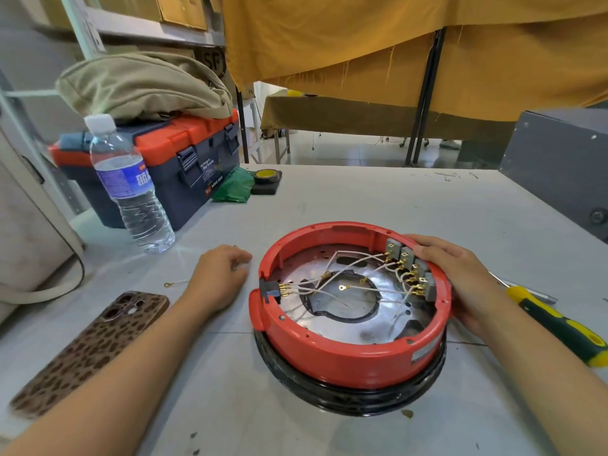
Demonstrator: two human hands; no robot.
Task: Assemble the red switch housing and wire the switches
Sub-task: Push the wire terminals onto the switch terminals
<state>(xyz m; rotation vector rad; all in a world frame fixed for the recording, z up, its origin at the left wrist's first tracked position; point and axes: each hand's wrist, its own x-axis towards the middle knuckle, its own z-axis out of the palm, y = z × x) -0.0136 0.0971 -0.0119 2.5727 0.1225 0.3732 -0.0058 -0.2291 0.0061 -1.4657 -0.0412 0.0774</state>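
Observation:
The round red switch housing [345, 357] sits on a black ring base [329, 394] in the middle of the table. Inside it, a row of grey switches [408, 264] lines the right wall, with white wires [355, 263] and gold terminals running to a black connector [269, 289] on the left wall. My right hand [460, 274] grips the housing's right rim beside the switches. My left hand [220, 276] rests on the table left of the housing, fingers curled, apparently holding nothing. A loose white wire with a ring terminal [174, 284] lies just left of that hand.
A yellow-and-black screwdriver [559, 324] lies right of the housing. A phone in a spotted case [88, 350] lies at the front left. A water bottle [131, 189], a toolbox [184, 166], a green bag [233, 187] and a tape roll [265, 179] stand at the back left.

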